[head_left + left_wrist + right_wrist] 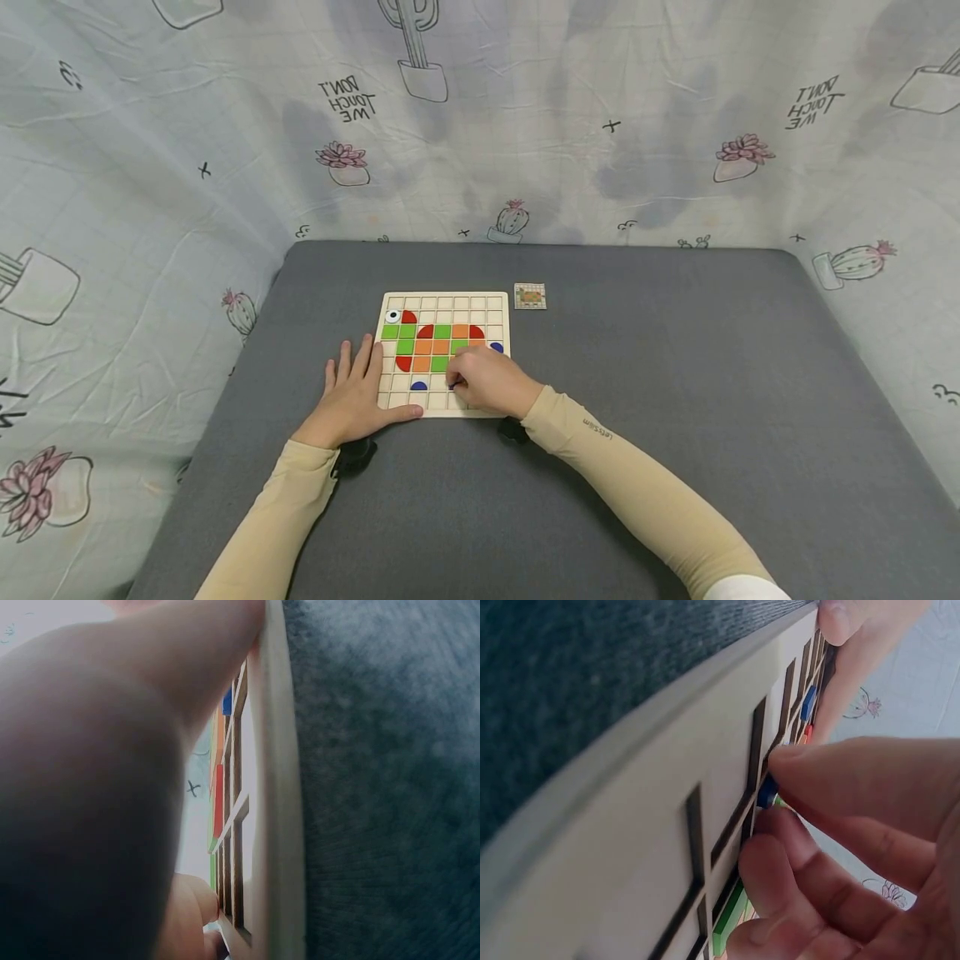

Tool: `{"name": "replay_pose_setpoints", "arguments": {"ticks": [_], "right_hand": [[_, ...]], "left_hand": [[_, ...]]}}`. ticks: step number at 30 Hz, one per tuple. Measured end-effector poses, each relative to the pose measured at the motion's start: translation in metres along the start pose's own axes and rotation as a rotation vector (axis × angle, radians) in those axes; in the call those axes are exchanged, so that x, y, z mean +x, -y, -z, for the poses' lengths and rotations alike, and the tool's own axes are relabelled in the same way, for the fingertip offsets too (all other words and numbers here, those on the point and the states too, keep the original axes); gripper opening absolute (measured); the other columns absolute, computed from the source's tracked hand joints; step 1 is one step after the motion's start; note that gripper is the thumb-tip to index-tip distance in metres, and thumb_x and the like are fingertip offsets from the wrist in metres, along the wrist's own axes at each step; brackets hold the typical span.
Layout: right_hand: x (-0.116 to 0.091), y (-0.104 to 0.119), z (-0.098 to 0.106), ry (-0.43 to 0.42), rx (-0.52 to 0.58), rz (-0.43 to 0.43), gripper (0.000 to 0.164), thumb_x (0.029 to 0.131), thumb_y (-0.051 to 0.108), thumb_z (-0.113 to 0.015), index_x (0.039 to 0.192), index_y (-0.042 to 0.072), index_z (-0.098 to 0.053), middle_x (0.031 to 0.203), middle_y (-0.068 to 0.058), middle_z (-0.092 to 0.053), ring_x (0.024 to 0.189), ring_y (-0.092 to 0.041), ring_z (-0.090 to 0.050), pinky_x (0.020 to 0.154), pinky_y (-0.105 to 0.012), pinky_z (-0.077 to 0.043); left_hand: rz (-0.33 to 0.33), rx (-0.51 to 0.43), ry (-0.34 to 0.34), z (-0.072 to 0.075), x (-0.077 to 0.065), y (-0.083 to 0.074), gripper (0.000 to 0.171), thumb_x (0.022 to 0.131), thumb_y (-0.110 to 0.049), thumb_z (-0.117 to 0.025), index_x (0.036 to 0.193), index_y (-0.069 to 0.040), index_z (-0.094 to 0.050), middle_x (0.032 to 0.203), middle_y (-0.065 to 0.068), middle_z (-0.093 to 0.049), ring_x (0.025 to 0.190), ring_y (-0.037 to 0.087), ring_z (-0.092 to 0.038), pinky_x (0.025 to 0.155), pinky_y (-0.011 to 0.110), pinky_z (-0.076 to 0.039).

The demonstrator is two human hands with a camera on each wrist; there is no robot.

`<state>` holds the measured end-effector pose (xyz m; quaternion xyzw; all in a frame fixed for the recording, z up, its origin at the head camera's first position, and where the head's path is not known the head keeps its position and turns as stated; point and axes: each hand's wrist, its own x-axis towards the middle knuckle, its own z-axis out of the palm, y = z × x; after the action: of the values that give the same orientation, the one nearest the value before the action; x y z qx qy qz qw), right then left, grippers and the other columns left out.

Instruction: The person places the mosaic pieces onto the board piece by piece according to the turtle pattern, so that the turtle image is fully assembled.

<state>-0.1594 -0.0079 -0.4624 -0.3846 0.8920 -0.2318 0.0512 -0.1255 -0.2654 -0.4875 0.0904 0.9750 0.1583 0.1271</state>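
Note:
A pale wooden grid board (pixel 396 402) lies on the table with coloured tiles in its cells: green and orange squares, red quarter-rounds and a white eye tile (pixel 393 317). My right hand (pixel 492 382) reaches over the board's lower right part. Its thumb and fingers pinch a small blue piece (pixel 766 792) at a cell in the right wrist view. One blue half-round (pixel 418 386) sits lower left of that cell, another (pixel 497 347) near the right edge. My left hand (pixel 351 406) is spread along the board's left side, thumb touching the near edge.
A small card (pixel 530 296) with a printed grid picture lies beyond the board's right corner. The dark grey table (pixel 675 350) runs out on both sides. Behind it hangs a white cloth (pixel 540 125) printed with cacti.

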Motion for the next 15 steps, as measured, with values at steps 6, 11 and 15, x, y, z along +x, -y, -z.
{"name": "replay_pose_setpoints", "arguments": {"ticks": [6,11,15], "right_hand": [[-0.005,-0.002,0.014,-0.076,0.022,-0.061,0.01,0.094,0.012,-0.074,0.102,0.01,-0.079,0.099,-0.005,-0.069,0.082,-0.015,-0.059,0.068,-0.029,-0.052],[-0.016,-0.002,0.041,-0.259,0.044,-0.101,0.016,0.097,0.017,-0.072,0.108,0.006,-0.077,0.106,-0.01,-0.068,0.091,-0.023,-0.064,0.078,-0.036,-0.055],[-0.029,-0.004,0.062,-0.401,0.022,-0.127,0.028,0.099,0.023,-0.072,0.12,0.005,-0.074,0.12,-0.012,-0.068,0.114,-0.031,-0.061,0.098,-0.045,-0.053]], "left_hand": [[0.004,0.003,0.004,0.0,0.001,-0.001,0.134,0.081,-0.079,-0.069,0.166,0.003,-0.005,0.173,0.027,0.0,0.157,0.055,0.008,0.121,0.075,-0.001],[0.008,-0.002,0.011,-0.001,0.001,0.0,0.135,0.081,-0.08,-0.069,0.166,0.002,-0.004,0.173,0.026,0.002,0.157,0.054,0.01,0.121,0.075,0.001],[0.006,-0.005,0.007,-0.001,0.001,0.001,0.135,0.08,-0.079,-0.07,0.166,0.003,-0.005,0.173,0.027,0.002,0.157,0.055,0.009,0.121,0.076,0.001]]}}
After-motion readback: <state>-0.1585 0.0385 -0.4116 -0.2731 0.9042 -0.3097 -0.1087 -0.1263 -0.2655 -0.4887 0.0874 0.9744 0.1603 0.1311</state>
